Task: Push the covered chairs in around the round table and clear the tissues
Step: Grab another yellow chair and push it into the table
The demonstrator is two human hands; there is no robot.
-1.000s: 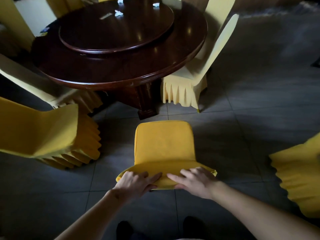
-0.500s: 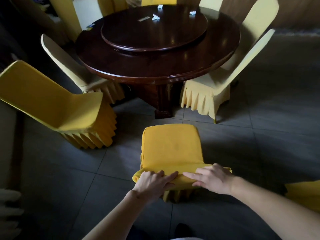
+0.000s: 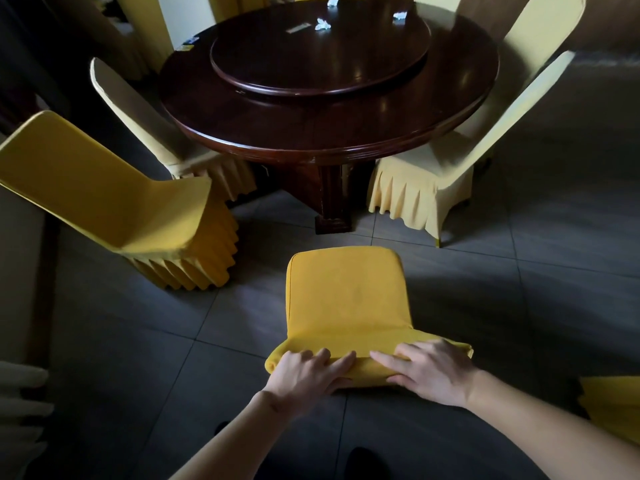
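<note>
Left hand: the left hand (image 3: 306,374) lies palm down over the top edge of the backrest of the deep-yellow chair (image 3: 346,296), fingers together and curled over the fabric, gripping it.
Right hand: the right hand (image 3: 429,372) grips the same edge just beside the left, fingers lightly spread and pointing toward the left hand.
Held chair: it stands on the grey tiled floor (image 3: 138,358) in front of the person, seat facing the round table (image 3: 332,109), with bare floor between its seat and the table's pedestal.
Other chairs: a second deep-yellow chair (image 3: 114,202) stands apart at the left, angled; a pale covered chair (image 3: 436,174) at the right and another pale chair (image 3: 152,119) at the left sit with their seats partly under the tabletop.
Tissues: crumpled white tissues (image 3: 322,25) lie on the far part of the turntable (image 3: 318,60) at the table's centre, one more (image 3: 399,16) near its far right rim.
</note>
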